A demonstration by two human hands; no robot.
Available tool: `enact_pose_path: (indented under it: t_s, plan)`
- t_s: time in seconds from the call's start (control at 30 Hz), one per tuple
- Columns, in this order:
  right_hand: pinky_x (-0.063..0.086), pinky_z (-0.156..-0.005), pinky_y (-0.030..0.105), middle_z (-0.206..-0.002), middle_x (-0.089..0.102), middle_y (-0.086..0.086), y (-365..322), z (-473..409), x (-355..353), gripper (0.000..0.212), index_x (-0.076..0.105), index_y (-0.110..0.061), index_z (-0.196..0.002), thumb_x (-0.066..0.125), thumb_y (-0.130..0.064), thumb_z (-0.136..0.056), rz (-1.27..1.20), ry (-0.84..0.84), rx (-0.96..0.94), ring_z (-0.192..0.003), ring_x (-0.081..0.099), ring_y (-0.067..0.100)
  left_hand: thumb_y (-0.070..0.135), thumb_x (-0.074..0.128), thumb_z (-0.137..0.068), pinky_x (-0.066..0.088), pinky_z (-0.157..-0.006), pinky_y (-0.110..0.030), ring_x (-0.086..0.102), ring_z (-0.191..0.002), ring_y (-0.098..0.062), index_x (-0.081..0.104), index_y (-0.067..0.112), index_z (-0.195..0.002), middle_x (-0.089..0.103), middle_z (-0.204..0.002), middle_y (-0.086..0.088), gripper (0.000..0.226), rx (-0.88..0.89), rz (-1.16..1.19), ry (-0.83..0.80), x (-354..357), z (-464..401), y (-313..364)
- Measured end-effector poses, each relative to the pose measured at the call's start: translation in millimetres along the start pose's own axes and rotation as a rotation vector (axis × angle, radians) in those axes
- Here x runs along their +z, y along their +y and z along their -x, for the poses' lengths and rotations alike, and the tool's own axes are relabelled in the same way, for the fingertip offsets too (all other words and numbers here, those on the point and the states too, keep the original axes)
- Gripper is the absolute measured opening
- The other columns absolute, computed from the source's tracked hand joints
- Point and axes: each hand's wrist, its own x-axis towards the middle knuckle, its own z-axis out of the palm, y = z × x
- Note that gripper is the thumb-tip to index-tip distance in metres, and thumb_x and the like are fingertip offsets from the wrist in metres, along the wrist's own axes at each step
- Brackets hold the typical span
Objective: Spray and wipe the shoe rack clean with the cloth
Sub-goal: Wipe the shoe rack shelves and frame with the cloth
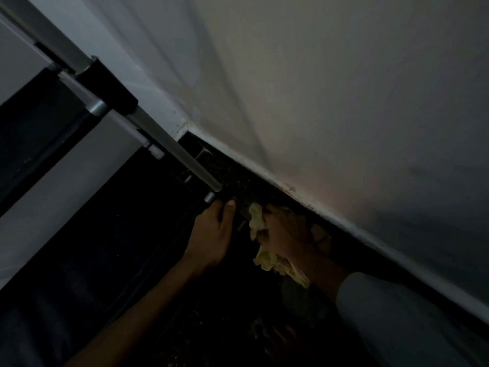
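Bunched in the right hand [284, 231], the pale yellow cloth [267, 258] is gripped tight, its folds spilling out above the knuckles and trailing below the wrist. That hand works low down beside the foot of the shoe rack [164, 139], close to where the wall [330, 102] meets the dark floor [227, 178]. Whether the cloth actually touches the rack's frame is hard to make out in this dim light.

Just beside the cloth, the left hand [214, 229] curls around the bottom end of the rack's silver upright tube [185, 160], thumb raised against the dark fitting at the foot, holding the frame.

Up from the hands, the tube climbs diagonally away from them, passing through a black plastic connector [111, 86] where a second silver bar [87, 99] branches off. Dark fabric shelves [42, 128] stretch from that bar, on the side of the rack away from the wall, and a larger dark panel lies lower, beneath the left forearm.

On the cloth's other side runs a scuffed white skirting edge [344, 221] along the base of the wall. A light sleeve [397, 313] covers the right forearm below the cloth. Something dark lies on the floor under the arms, too shadowed to tell.
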Motion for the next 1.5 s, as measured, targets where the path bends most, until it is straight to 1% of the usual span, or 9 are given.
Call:
enact_pose_path:
  t_s: [0.17,0.37,0.47,0.53,0.73,1.0,1.23,1.4,1.5]
  plan:
    - [0.038,-0.088,0.030,-0.123,0.058,0.001,-7.8,-3.9,-3.7,0.035,0.055,-0.021,-0.124,0.053,-0.039,-0.094,0.078,-0.034,0.016,-0.117,0.053,0.025,0.030,0.038,-0.099,0.037,-0.048,-0.014,0.052,-0.056,-0.006,0.047,0.023,-0.070,0.057,-0.067,0.003,0.032,-0.001,-0.008,0.015,-0.2,-0.4,-0.8]
    - [0.035,-0.078,0.030,-0.108,0.062,0.009,-12.4,-11.4,-7.0,0.032,0.037,-0.021,-0.067,0.042,-0.021,-0.098,0.066,-0.047,0.157,-0.109,0.056,0.027,0.029,0.038,-0.099,0.046,-0.063,-0.034,0.065,-0.079,-0.030,0.057,0.006,-0.088,0.067,-0.086,-0.017,0.032,-0.007,0.035,0.005,-0.1,0.0,-0.1]
    - [0.038,-0.088,0.031,-0.120,0.060,0.008,-7.0,-7.8,-7.6,0.021,0.058,-0.020,-0.111,0.044,-0.031,-0.099,-0.001,0.006,0.067,-0.116,0.054,0.029,0.029,0.038,-0.099,0.047,-0.067,-0.035,0.065,-0.080,-0.028,0.057,0.011,-0.090,0.068,-0.088,-0.015,0.029,-0.007,0.026,0.002,0.4,-0.2,-0.1]
    - [0.039,-0.086,0.032,-0.124,0.057,0.004,0.4,-3.9,-3.1,0.045,0.051,-0.020,-0.131,0.054,-0.041,-0.091,-0.065,0.045,-0.002,-0.113,0.054,0.028,0.031,0.038,-0.099,0.049,-0.069,-0.035,0.066,-0.080,-0.026,0.058,0.011,-0.091,0.068,-0.087,-0.012,0.030,-0.018,0.034,-0.005,-0.1,-0.3,-0.6]
    - [0.040,-0.067,0.024,-0.101,0.067,-0.004,3.8,2.0,-3.0,0.045,0.069,-0.026,-0.111,0.070,-0.054,-0.076,-0.250,0.214,-0.100,-0.088,0.065,0.026,0.032,0.037,-0.099,0.044,-0.056,-0.021,0.057,-0.062,-0.004,0.048,0.025,-0.071,0.059,-0.069,0.007,0.031,-0.018,-0.007,-0.012,-1.0,0.0,-0.3]
    - [0.039,-0.068,0.030,-0.110,0.063,0.003,7.1,-2.5,-2.3,0.029,0.068,-0.020,-0.111,0.068,-0.025,-0.082,-0.299,0.109,-0.026,-0.095,0.061,0.033,0.033,0.037,-0.099,0.051,-0.067,-0.036,0.067,-0.077,-0.022,0.048,0.026,-0.071,0.062,-0.072,0.003,0.031,-0.046,-0.001,-0.025,-3.5,0.6,5.1]
    - [0.035,-0.071,0.026,-0.106,0.056,-0.008,8.5,-3.4,-2.1,0.056,0.062,-0.027,-0.118,0.063,-0.060,-0.072,-0.303,0.090,-0.063,-0.095,0.058,0.019,0.032,0.035,-0.100,0.051,-0.077,-0.043,0.066,-0.083,-0.027,0.056,0.020,-0.089,0.067,-0.091,-0.012,0.026,-0.062,0.019,-0.082,-5.3,-1.1,4.1]
    - [0.025,-0.065,0.016,-0.092,0.061,-0.001,11.8,0.3,-2.5,0.038,0.063,-0.013,-0.105,0.056,-0.047,-0.089,-0.216,0.133,-0.066,-0.076,0.053,0.005,0.051,0.038,-0.088,0.049,-0.093,-0.047,0.063,-0.100,-0.026,0.059,0.018,-0.096,0.066,-0.107,-0.011,0.040,-0.144,0.127,-0.195,-10.5,-7.9,0.0]
    - [0.039,-0.075,0.024,-0.106,0.061,0.002,9.1,2.0,6.3,0.032,0.060,-0.013,-0.110,0.046,-0.036,-0.093,0.017,0.133,-0.059,-0.097,0.058,0.019,0.052,0.040,-0.081,0.044,-0.099,-0.050,0.059,-0.107,-0.028,0.058,0.023,-0.084,0.063,-0.109,-0.011,0.035,-0.226,0.206,-0.256,-13.7,-12.0,-3.9]
